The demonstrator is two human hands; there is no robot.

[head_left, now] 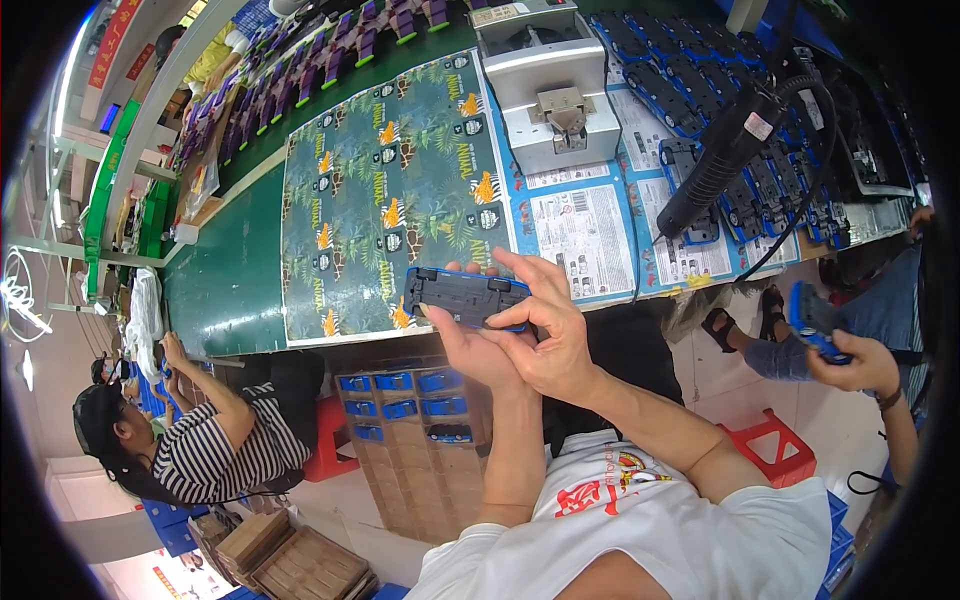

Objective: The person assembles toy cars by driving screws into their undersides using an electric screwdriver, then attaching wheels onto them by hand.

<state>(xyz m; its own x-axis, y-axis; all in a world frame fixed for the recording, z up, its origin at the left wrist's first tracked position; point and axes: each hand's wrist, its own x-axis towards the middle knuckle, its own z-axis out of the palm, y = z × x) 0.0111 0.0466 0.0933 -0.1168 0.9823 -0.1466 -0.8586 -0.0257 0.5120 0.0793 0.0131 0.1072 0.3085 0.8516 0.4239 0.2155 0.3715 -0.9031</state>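
A blue toy car (465, 296) with its black underside facing up is held over the table's near edge. My left hand (466, 345) supports it from below, the fingertips showing past its far side and the thumb near its left end. My right hand (548, 325) is closed around the car's right end, thumb and fingers on the underside. Beyond my hands lie printed jungle-pattern sheets (385, 190). A metal fixture (565, 120) stands on the sheets farther back. To the right hangs a black electric screwdriver (718, 165), its tip pointing down-left above the sheets.
Rows of upturned blue toy cars (690, 95) fill the right back of the table. Purple parts (330, 50) line the far left. Below the edge stands a divided cardboard box (405, 470) holding cars. A striped-shirted person (215, 440) works left; at right another person's hand (860, 365) holds a car.
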